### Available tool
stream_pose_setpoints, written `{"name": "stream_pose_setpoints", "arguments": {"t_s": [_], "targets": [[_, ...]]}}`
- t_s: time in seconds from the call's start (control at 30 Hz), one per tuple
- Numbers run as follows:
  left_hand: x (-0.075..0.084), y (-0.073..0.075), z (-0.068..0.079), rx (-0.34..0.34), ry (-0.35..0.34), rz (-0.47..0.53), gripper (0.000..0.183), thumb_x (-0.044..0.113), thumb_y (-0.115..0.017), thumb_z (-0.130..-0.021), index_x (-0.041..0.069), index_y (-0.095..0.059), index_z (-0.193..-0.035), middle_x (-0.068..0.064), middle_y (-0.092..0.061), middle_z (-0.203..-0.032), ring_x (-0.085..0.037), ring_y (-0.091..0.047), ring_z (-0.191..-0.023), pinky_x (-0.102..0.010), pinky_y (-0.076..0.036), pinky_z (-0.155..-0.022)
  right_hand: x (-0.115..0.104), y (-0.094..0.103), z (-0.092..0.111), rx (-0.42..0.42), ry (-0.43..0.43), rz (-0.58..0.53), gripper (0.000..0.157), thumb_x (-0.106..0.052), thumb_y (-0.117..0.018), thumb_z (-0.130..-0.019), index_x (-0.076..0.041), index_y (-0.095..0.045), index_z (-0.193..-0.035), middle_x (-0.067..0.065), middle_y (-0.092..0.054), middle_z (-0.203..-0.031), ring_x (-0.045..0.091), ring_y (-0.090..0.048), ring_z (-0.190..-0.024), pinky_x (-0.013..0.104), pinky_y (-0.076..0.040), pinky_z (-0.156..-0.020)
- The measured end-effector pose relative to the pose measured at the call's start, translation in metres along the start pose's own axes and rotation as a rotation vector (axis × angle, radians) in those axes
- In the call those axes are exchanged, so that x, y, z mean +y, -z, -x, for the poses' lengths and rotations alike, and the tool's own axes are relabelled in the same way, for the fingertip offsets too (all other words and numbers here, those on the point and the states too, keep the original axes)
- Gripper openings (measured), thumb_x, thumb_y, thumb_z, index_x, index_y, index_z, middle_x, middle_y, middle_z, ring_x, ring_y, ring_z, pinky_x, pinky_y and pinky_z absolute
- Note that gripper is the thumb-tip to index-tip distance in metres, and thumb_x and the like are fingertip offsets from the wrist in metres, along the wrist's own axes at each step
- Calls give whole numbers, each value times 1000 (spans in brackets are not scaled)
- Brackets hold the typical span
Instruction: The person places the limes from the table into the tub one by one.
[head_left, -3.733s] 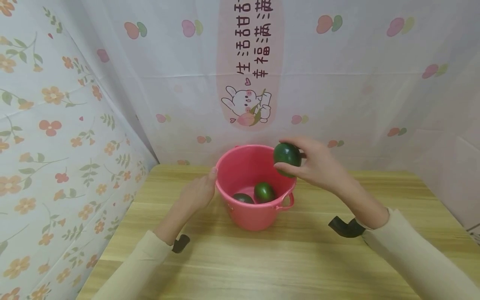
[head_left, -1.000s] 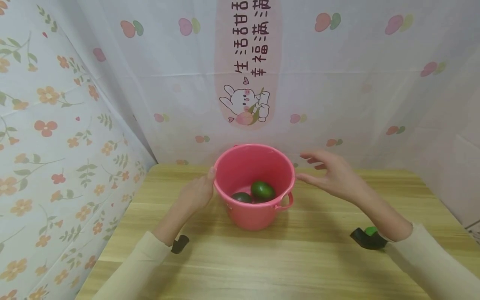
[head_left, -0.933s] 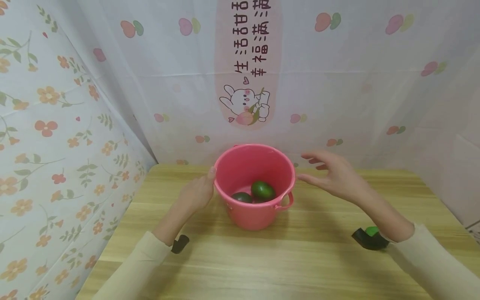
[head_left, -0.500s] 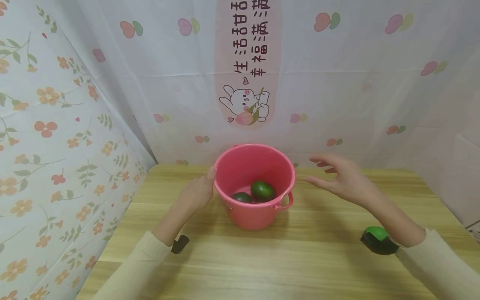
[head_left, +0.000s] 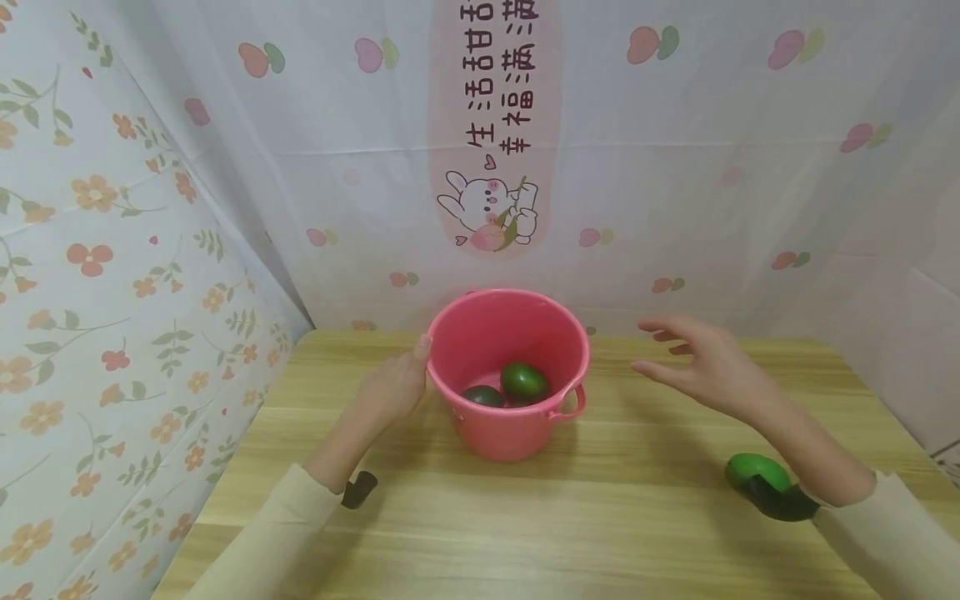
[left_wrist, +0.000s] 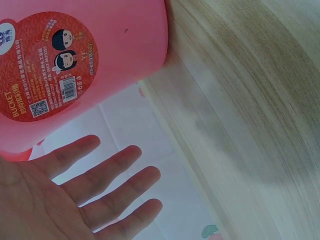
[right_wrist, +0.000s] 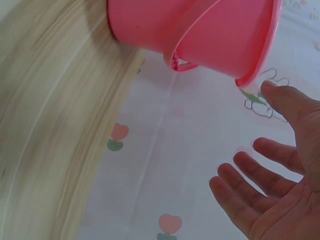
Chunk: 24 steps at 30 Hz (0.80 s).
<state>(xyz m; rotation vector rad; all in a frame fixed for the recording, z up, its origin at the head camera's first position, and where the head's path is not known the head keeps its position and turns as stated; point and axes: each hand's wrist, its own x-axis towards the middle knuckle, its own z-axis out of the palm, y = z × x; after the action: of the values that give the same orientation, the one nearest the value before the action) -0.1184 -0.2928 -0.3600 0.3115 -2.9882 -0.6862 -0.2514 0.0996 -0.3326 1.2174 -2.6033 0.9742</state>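
Observation:
A pink bucket stands upright on the wooden table. Inside lie a glossy dark green oval fruit and a duller dark one, partly behind the front wall. My left hand touches the bucket's left rim with the thumb; in the left wrist view its four fingers are straight and spread. Holding nothing, my right hand hovers right of the bucket, fingers apart. Below the right forearm, a brighter green oval fruit lies on the table, partly hidden by the dark wrist-camera piece.
A small handle loop sticks out on the bucket's right side. Behind the table hangs a white printed curtain, close to the bucket. A flowered cloth borders the left side.
My right hand held a dark green fruit over the bucket's right rim; since then it has let go and drawn back rightward. The brighter fruit came into view. My left hand stayed at the rim.

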Motion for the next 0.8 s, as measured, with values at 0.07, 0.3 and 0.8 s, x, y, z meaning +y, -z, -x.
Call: {"name": "stream_pose_setpoints", "arguments": {"t_s": [0.07,0.3,0.8], "targets": [[0,0,0,5,-6,-8,87,63,11,-89,15,-63,-89,-5,-52,-68,-23,-54,-73,-44,-43,-67,1,1,1,-5,-8,-4,60,-40,-72,-80,-11,-53,-129,7,-56,-121,30,-57,-100,50,-47,-79],[-1,0,0,21,-25,-8,87,63,11,-89,16,-63,-87,-5,-51,-66,-22,-52,-71,-41,-42,-64,5,4,5,13,-33,-2,54,-36,-75,-79,-11,-56,-123,2,-56,-120,27,-56,-101,50,-48,-79],[-2,-1,0,25,-33,-17,87,62,11,-89,15,-62,-87,-5,-55,-75,-23,-56,-78,-46,-44,-71,16,7,19,16,-62,-21,51,-34,-73,-81,-13,-54,-124,3,-56,-121,29,-55,-104,50,-47,-80]]}}
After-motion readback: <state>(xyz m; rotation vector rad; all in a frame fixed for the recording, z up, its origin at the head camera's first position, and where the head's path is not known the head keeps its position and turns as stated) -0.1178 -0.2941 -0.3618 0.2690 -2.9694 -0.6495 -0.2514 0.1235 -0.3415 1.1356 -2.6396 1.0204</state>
